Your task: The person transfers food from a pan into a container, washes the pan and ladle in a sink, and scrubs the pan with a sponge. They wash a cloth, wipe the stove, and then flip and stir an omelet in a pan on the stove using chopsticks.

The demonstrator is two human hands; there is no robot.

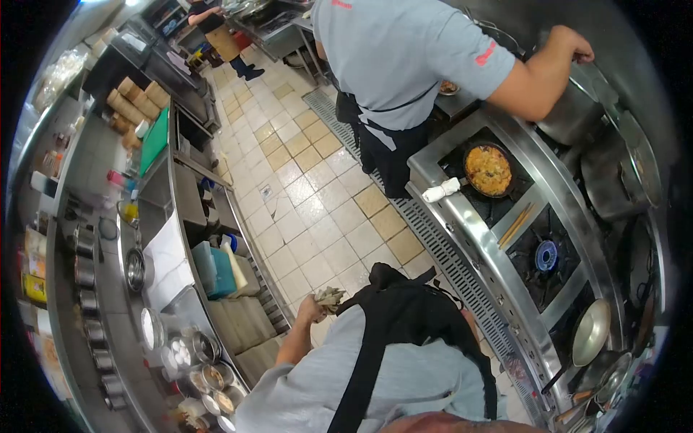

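My left hand (310, 309) is held out low in front of me, its fingers closed round a crumpled greyish-brown cloth (330, 299). The cloth bunches out past the fingers over the tiled floor. My right hand is hidden behind my body and black apron (404, 310); only a sliver of skin shows at the apron's right edge. On the stove (462, 209) to my right, a frying pan (489, 169) holds a browned, yellow-orange food, and white cloth wraps its handle (442, 190). Wooden chopsticks (516, 225) lie beside a lit blue burner (546, 255).
Ahead, a co-worker in a grey shirt (390, 58) reaches over the stove's back. Another person (216, 36) stands farther off. Left runs a counter with a green board (154, 141) and metal containers (153, 328). An empty pan (591, 333) rests at right. A floor grate (426, 231) edges the stove.
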